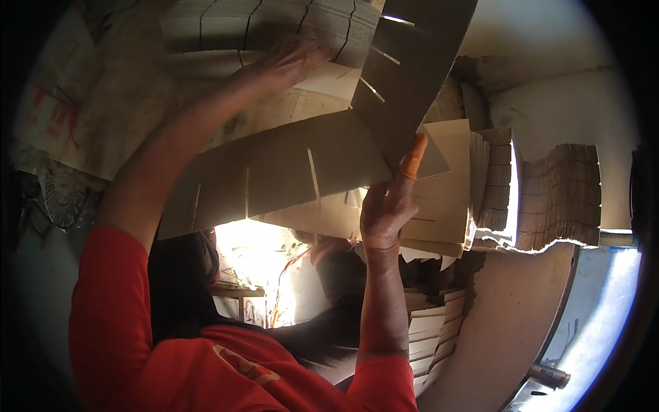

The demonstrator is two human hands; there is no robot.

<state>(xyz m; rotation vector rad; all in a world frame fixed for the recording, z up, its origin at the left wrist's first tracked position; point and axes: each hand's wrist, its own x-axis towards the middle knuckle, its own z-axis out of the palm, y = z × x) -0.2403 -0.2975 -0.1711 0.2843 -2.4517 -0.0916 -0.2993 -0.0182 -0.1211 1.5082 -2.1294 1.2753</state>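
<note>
My right hand (390, 207) grips two slotted cardboard strips where they cross at an angle. One finger in an orange finger cover points up along them. The lower cardboard strip (274, 172) reaches left across my body, and the upper cardboard strip (412, 69) rises toward the top edge. Farther off, my left hand (294, 60) lies against the front of a stack of slotted cardboard (274, 24), over a paler strip (336, 80). Its fingers are dim and blurred, so their hold cannot be made out.
Right of my right hand stand cardboard sheets (439, 199) and bundles of slotted cardboard (559, 196). More cardboard pieces (432, 336) are stacked below. A small wooden stand (237, 293) sits by a brightly lit patch. A metal cylinder (549, 375) shows at lower right.
</note>
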